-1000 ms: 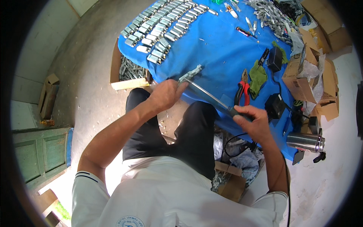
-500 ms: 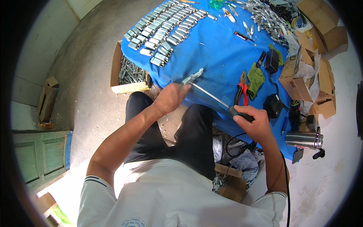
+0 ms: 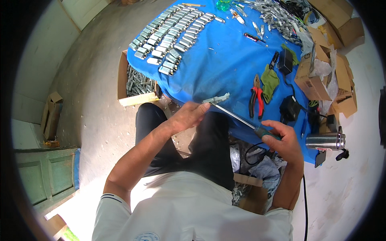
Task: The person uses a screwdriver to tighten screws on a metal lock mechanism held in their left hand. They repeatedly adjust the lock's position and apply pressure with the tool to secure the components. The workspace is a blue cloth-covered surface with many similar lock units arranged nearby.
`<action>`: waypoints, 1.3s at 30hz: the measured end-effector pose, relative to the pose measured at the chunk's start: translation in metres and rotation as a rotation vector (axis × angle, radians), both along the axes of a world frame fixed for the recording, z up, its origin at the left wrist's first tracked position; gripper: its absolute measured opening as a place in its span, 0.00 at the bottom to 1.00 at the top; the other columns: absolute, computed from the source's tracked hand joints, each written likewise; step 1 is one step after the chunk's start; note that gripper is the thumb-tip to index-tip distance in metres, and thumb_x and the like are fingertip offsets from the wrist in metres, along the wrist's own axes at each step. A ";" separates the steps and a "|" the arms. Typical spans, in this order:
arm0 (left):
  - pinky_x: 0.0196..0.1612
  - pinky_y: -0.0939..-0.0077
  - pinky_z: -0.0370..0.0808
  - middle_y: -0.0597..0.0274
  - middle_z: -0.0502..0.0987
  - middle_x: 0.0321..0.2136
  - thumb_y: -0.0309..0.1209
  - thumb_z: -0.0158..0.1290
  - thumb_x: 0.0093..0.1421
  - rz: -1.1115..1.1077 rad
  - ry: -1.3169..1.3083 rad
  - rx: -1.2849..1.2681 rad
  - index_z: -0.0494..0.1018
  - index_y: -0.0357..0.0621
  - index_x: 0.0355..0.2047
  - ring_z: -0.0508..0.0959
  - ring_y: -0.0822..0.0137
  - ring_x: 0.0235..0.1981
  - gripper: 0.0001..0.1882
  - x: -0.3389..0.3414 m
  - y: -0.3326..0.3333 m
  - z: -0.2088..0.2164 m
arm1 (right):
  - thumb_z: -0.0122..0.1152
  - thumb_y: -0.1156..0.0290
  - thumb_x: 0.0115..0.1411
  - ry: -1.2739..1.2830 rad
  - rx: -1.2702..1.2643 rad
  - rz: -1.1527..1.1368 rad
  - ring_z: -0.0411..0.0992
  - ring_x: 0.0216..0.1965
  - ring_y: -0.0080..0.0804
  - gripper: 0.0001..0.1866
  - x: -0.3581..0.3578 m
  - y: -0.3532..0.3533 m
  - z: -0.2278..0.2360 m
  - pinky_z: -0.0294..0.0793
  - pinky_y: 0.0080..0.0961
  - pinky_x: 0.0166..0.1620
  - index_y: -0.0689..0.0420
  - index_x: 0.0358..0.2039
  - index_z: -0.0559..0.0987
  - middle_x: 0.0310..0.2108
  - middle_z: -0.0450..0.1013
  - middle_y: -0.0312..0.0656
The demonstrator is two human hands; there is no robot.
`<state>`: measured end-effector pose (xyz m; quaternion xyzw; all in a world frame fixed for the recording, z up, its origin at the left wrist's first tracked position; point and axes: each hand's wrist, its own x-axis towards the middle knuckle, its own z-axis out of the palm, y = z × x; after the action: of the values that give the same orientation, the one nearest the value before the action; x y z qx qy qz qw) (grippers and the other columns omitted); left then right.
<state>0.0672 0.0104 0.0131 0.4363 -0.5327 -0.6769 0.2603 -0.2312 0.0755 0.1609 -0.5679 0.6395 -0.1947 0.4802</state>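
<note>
One box (image 3: 122, 76) of metal parts (image 3: 139, 83) stands just beside the blue table (image 3: 217, 72). Cases (image 3: 169, 37) lie on the table in rows. Left hand (image 3: 189, 116): pinching the near end of the piece (image 3: 217, 99), at the table's near edge. Screwdriver (image 3: 237, 116): tip at the piece; contact cannot be confirmed. Pliers (image 3: 257, 83) lie beyond it. Right hand (image 3: 284, 140): fingers curled round the screwdriver's grip. Step in hand, as judged: working the piece with the screwdriver. The next move calls for a firm left pinch and steady shaft.

The screwdriver shaft (image 3: 234, 117) is glossy metal, the tablecloth (image 3: 217, 64) matt fabric.
</note>
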 end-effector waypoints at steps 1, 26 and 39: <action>0.19 0.79 0.57 0.69 0.61 0.13 0.58 0.43 0.68 -0.011 -0.011 0.002 0.63 0.44 0.18 0.60 0.76 0.16 0.32 -0.002 0.002 -0.003 | 0.67 0.74 0.53 0.037 -0.062 0.029 0.73 0.32 0.20 0.17 -0.002 0.002 0.000 0.73 0.19 0.36 0.62 0.45 0.80 0.31 0.78 0.38; 0.17 0.84 0.52 0.70 0.61 0.16 0.64 0.33 0.66 0.059 0.594 0.507 0.71 0.40 0.49 0.57 0.77 0.15 0.38 -0.004 0.135 0.014 | 0.66 0.71 0.60 -0.736 -0.300 -0.339 0.77 0.30 0.27 0.12 0.130 0.037 -0.100 0.71 0.20 0.28 0.55 0.37 0.70 0.30 0.77 0.41; 0.20 0.83 0.58 0.64 0.70 0.24 0.67 0.35 0.64 -0.062 0.348 0.256 0.69 0.46 0.36 0.64 0.76 0.20 0.35 0.001 0.160 -0.007 | 0.69 0.72 0.54 -0.569 -0.139 -0.141 0.74 0.30 0.24 0.13 0.150 0.063 -0.087 0.73 0.21 0.34 0.60 0.33 0.72 0.28 0.75 0.40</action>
<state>0.0683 0.1708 0.0061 0.3259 -0.4026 -0.8117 0.2698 -0.0816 0.1389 0.0736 -0.4764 0.5020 -0.4222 0.5855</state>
